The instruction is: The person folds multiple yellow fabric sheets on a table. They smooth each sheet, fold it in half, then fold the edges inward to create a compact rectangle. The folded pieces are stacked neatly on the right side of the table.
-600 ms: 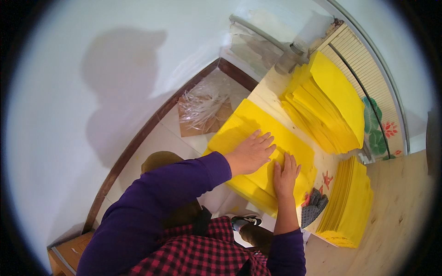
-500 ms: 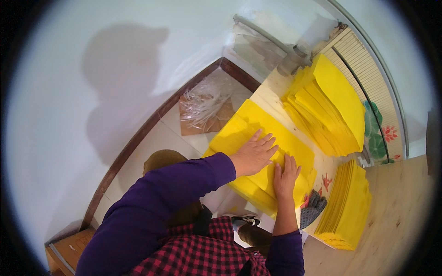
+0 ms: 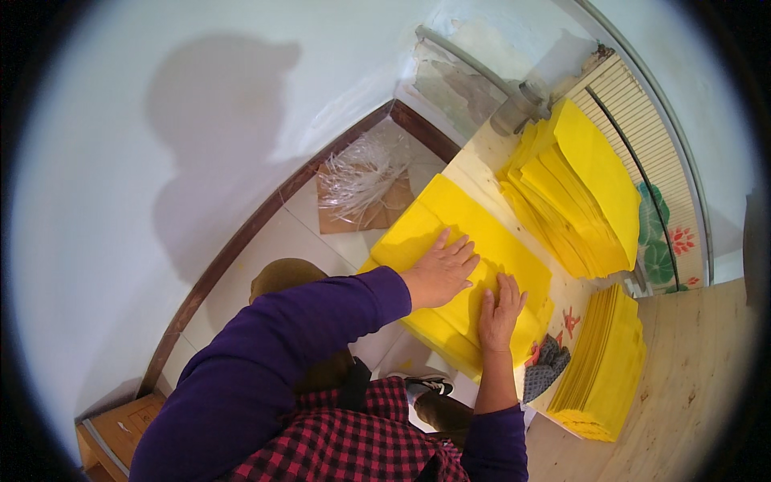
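In the head view, the yellow pile lies at the bench's near edge, before the person; the bench shows as pale wood beyond it. The left hand rests palm down on it, fingers a little spread, gripping nothing. The right hand lies likewise loose and flat, just beside the left and nearer the pile's right side. Palms laid this way probably press the sheets level and stop them sliding. The other yellow stacks, a far one and a right one, sit apart, perhaps so the space before the body serves the hands.

The sheets look thin, soft and matt, like felt or unwoven cloth; the far stack fans into uneven, bowed layers, while the right one shows tight, ridged edges. A grey cloth, dimpled and crumpled, lies between pile and right stack. On the tiled floor, glossy clear strands tangle over flat brown cardboard.
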`<state>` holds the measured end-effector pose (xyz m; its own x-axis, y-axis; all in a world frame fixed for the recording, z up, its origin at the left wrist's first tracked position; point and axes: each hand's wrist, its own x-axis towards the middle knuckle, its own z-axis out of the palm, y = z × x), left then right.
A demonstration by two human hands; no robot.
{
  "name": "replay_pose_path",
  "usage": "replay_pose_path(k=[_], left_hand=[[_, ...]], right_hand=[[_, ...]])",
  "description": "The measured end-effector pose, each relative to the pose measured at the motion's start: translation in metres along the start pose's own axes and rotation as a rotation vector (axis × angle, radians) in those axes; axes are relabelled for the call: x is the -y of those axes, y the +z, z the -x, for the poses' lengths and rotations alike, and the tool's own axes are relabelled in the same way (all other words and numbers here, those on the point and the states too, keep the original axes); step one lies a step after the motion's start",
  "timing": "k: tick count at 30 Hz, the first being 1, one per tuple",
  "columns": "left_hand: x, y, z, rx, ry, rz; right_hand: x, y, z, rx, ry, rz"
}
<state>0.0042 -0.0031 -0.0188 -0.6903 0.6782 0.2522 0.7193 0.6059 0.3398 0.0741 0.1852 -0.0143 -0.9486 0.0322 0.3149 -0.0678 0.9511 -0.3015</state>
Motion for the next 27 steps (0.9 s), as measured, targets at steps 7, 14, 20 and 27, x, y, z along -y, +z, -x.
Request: replay_pose_path(k=[7, 14, 20, 27], left_hand=[[0.004, 0.005, 0.004, -0.010, -0.014, 0.054], [0.004, 0.005, 0.004, 0.046, -0.048, 0.041], [0.004, 0.010, 0.004, 0.045, -0.061, -0.011], [0.008, 0.008, 0.003, 0.078, -0.052, -0.031]], right_hand=[[-0.003, -0.001, 0.000, 0.072, -0.052, -0.050], [-0.004, 0.000, 0.003, 0.118, -0.068, -0.028], [0.008, 0.005, -0.004, 0.172, -0.018, -0.007], [0.043, 0.027, -0.013, 0.139, 0.065, -0.036]])
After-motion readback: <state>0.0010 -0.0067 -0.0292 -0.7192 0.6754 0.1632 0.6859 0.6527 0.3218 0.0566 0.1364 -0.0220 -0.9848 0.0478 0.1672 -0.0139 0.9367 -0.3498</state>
